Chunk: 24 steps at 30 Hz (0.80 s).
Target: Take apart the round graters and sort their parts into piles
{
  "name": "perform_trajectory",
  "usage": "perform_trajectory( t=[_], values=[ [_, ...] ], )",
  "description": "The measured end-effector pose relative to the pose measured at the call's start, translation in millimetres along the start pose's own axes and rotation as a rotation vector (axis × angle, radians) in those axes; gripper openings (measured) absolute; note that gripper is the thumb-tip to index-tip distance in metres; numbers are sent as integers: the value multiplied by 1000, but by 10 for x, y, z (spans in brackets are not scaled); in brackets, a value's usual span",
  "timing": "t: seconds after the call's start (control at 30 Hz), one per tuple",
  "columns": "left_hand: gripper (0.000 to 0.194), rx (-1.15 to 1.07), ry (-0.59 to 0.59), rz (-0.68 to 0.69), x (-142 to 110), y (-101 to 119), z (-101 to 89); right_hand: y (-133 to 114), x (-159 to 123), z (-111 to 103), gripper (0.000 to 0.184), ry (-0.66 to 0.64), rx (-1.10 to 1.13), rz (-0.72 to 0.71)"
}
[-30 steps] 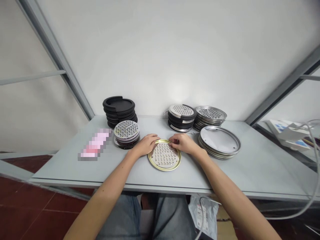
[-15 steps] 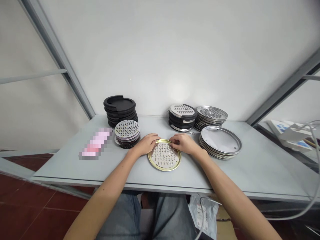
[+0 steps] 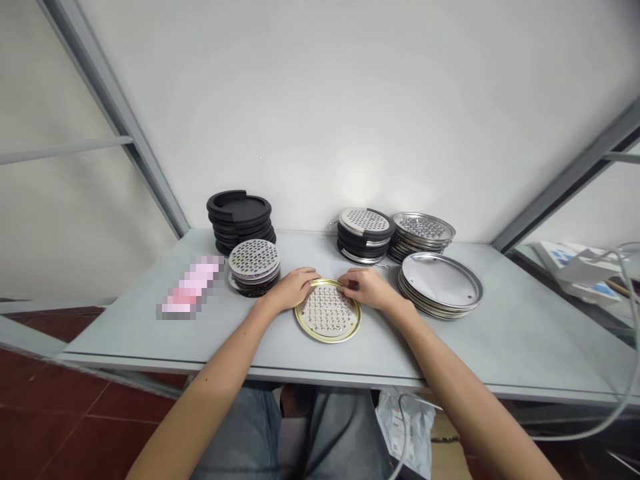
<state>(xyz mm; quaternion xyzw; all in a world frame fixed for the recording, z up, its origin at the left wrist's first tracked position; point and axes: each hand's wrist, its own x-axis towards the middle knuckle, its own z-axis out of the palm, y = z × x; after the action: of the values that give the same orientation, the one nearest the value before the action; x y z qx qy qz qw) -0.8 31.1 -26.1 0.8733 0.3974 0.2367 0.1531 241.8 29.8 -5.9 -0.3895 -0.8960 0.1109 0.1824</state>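
A perforated metal grater disc (image 3: 329,310) lies in a round gold-rimmed plate (image 3: 327,339) near the front of the table. My left hand (image 3: 295,288) is closed at the plate's far left rim. Across from it, my right hand (image 3: 369,287) has its fingers curled onto the far right rim. My fingertips are partly hidden behind my hands. Left of my left hand stands a stack of loose grater discs (image 3: 254,259). Beside my right forearm is a pile of silver plates (image 3: 440,280).
Black rings (image 3: 239,208) are stacked at the back left, with a blurred pink item (image 3: 193,287) in front. Black-rimmed graters (image 3: 366,223) and silver-rimmed graters (image 3: 424,228) stand in piles at the back. White boxes and a cable (image 3: 631,347) are at the right.
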Motion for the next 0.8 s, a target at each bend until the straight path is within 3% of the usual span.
perform_trajectory(
  t=[0.8],
  values=[
    [40,-3,-14,-3,-7,3,-8,-8,-3,39,17,1,36,6]
  ],
)
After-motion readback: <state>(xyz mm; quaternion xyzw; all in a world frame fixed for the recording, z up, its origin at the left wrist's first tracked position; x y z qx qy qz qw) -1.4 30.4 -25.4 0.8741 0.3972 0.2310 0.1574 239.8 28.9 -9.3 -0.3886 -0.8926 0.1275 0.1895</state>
